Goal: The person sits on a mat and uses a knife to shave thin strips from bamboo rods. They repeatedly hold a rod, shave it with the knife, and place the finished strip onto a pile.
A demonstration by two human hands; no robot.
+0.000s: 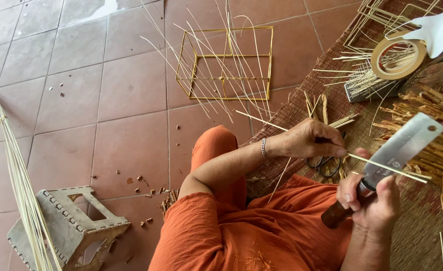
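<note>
My left hand pinches a thin pale cane strip that runs from the floor on the left to past the knife on the right. My right hand grips the brown wooden handle of a broad steel knife; its blade points up and right and lies against the strip. Both hands work above my lap, which is clothed in orange. A silver bangle sits on my left wrist. Dark scissors lie on the mat just under my left hand.
A yellow wire box frame with cane strips through it stands on the tiled floor. A woven mat carries dry brown husks, a tape roll and a wire basket. A small grey stool and long cane bundle lie at left.
</note>
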